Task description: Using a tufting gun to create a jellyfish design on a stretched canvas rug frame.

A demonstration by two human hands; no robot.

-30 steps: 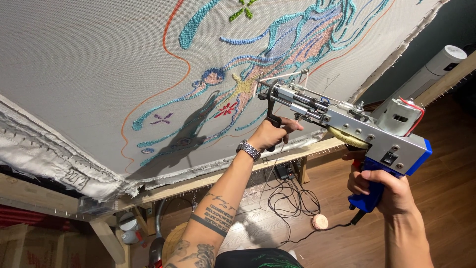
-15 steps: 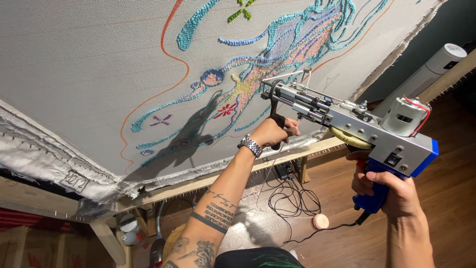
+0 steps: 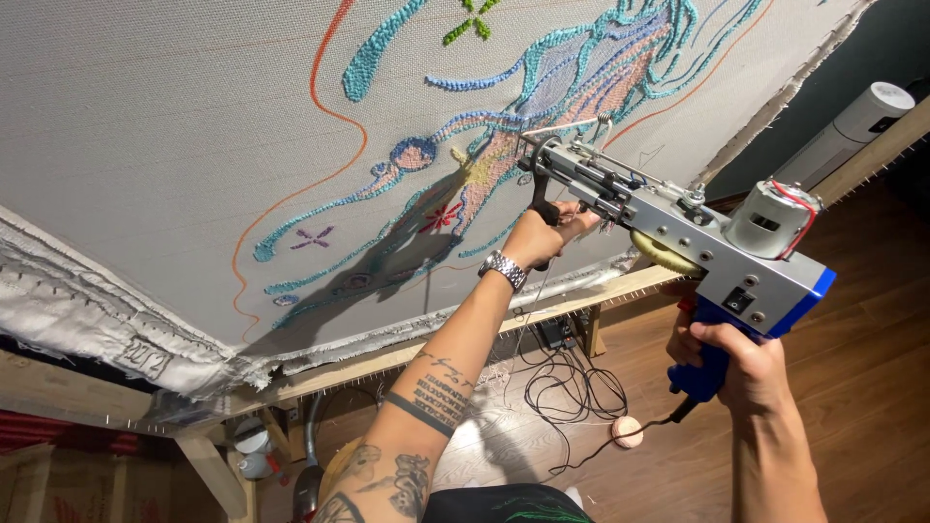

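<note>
A grey and blue tufting gun (image 3: 678,232) points its needle end at the stretched grey cloth (image 3: 174,126), close to the blue and orange tufted figure (image 3: 572,87). My left hand (image 3: 547,232), with a metal watch on the wrist, grips the gun's black front handle. My right hand (image 3: 731,353) is closed on the blue rear grip. The gun's tip touches or nearly touches the cloth; contact is hard to tell.
The cloth is stretched on a wooden frame (image 3: 581,300) with tack strips along its lower bar. A black cable (image 3: 572,397) coils on the wood floor beside a small yarn ball (image 3: 627,432). A white cylinder device (image 3: 852,126) stands at right.
The gun and both hands have shifted slightly right and down along the cloth; grips are unchanged.
</note>
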